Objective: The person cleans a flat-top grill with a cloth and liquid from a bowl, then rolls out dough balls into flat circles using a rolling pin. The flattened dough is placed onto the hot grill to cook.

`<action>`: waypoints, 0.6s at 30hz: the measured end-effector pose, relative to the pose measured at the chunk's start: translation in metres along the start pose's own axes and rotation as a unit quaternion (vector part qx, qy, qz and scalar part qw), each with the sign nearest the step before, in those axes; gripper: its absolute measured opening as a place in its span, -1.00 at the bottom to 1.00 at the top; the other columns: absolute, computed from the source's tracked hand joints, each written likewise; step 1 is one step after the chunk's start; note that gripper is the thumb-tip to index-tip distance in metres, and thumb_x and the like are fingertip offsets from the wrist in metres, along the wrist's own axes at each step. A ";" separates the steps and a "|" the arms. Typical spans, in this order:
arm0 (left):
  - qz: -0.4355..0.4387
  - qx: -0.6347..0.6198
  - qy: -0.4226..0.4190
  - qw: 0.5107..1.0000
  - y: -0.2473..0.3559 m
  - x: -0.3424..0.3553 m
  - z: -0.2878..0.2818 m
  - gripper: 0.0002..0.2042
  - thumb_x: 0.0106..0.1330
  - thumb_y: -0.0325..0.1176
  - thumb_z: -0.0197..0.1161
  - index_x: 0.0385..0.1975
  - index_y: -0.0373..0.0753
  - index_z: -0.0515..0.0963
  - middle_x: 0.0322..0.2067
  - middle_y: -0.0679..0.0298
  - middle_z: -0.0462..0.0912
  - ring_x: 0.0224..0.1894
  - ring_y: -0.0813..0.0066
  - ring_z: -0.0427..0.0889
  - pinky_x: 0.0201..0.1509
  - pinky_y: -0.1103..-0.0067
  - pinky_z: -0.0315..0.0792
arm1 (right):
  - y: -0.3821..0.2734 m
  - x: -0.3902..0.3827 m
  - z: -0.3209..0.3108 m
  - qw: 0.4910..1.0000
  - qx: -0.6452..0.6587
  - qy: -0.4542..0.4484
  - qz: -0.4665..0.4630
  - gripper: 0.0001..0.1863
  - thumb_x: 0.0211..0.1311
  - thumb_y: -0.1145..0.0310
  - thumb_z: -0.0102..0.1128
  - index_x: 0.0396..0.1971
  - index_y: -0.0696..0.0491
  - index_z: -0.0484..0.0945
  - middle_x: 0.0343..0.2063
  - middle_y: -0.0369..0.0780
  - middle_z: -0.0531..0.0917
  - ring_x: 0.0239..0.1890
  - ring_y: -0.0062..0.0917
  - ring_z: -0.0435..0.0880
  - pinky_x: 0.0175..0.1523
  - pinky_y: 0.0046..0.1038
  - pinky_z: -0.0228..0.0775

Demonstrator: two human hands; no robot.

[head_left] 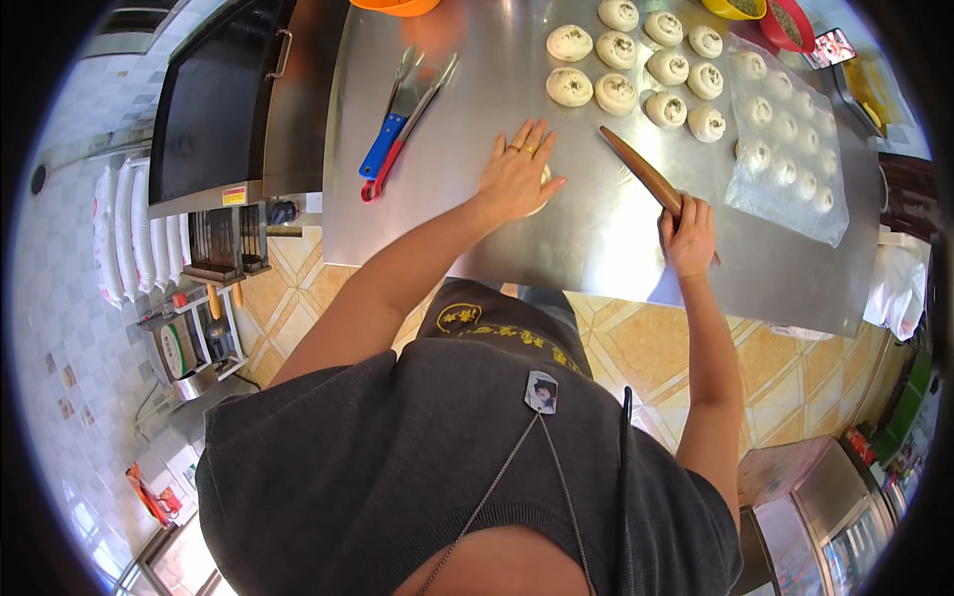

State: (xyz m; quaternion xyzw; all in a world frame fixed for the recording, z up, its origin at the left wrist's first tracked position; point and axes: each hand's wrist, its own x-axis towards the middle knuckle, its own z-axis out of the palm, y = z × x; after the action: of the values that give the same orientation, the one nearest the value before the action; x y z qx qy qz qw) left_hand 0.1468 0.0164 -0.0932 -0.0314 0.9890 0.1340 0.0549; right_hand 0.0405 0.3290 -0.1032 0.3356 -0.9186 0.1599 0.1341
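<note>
My left hand [517, 177] lies flat with fingers spread over a small pale piece of dough [546, 175]. Most of that dough is hidden by the palm. In my right hand [691, 236] is a tapered wooden rolling pin [641, 171], gripped near its lower end and slanting up to the left above the metal table [457, 179]. Beyond my hands stand several round filled dough buns [616, 94] with dark specks on top. To their right, more buns lie under a clear plastic sheet [795, 184].
Two pairs of tongs, one with a blue handle [383, 145] and one with a red handle [384, 171], lie at the left. An orange bowl [396, 4], yellow bowl [735, 8], red bowl [788, 25] and phone [831, 48] are at the far side. A black oven [224, 99] stands left.
</note>
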 end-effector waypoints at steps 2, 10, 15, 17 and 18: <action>0.005 -0.050 -0.010 0.999 -0.006 0.003 0.001 -0.30 0.40 0.11 -0.05 0.39 -0.27 0.14 0.44 0.07 0.02 0.50 0.14 -0.08 0.46 0.06 -0.07 | -0.002 -0.001 -0.003 1.000 0.009 -0.024 -0.003 -0.57 0.07 0.36 0.24 -0.01 0.09 0.49 -0.16 -0.16 0.56 -0.14 -0.27 0.54 -0.07 -0.28 0.42; -0.043 0.029 0.000 0.999 0.008 0.012 0.002 -0.29 0.40 0.14 -0.10 0.42 -0.21 0.07 0.47 0.14 -0.03 0.51 0.21 -0.09 0.42 0.00 -0.05 | -0.010 0.006 -0.013 0.999 0.013 -0.046 -0.006 -0.48 0.09 0.40 0.23 0.12 0.07 0.45 -0.06 -0.16 0.55 -0.03 -0.25 0.53 0.04 -0.27 0.42; -0.040 0.039 -0.010 0.998 0.011 0.014 -0.002 -0.30 0.41 0.14 -0.12 0.43 -0.17 0.08 0.47 0.15 -0.04 0.51 0.22 -0.09 0.42 -0.03 -0.06 | -0.015 0.002 -0.012 0.998 -0.005 -0.047 0.032 -0.50 0.12 0.41 0.23 0.12 0.06 0.46 -0.03 -0.15 0.55 -0.01 -0.22 0.52 0.07 -0.25 0.42; -0.036 0.034 -0.006 0.999 0.011 0.012 -0.005 -0.31 0.41 0.14 -0.12 0.43 -0.16 0.08 0.47 0.16 -0.03 0.51 0.22 -0.09 0.42 -0.04 -0.07 | -0.016 0.001 -0.010 0.999 0.002 -0.047 0.024 -0.50 0.12 0.41 0.23 0.12 0.06 0.46 -0.03 -0.14 0.55 -0.01 -0.22 0.53 0.07 -0.24 0.42; -0.038 0.029 -0.003 0.999 0.010 0.012 -0.005 -0.30 0.41 0.15 -0.13 0.43 -0.16 0.08 0.47 0.15 -0.03 0.51 0.22 -0.09 0.42 -0.04 -0.07 | -0.015 0.001 -0.012 0.999 0.000 -0.048 0.021 -0.51 0.13 0.41 0.23 0.12 0.07 0.45 -0.03 -0.14 0.55 -0.01 -0.22 0.53 0.07 -0.24 0.42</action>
State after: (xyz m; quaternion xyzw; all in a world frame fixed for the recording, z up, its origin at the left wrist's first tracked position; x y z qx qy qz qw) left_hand 0.1335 0.0244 -0.0873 -0.0666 0.9903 0.1036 0.0636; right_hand 0.0508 0.3225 -0.0885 0.3232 -0.9309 0.1462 0.0867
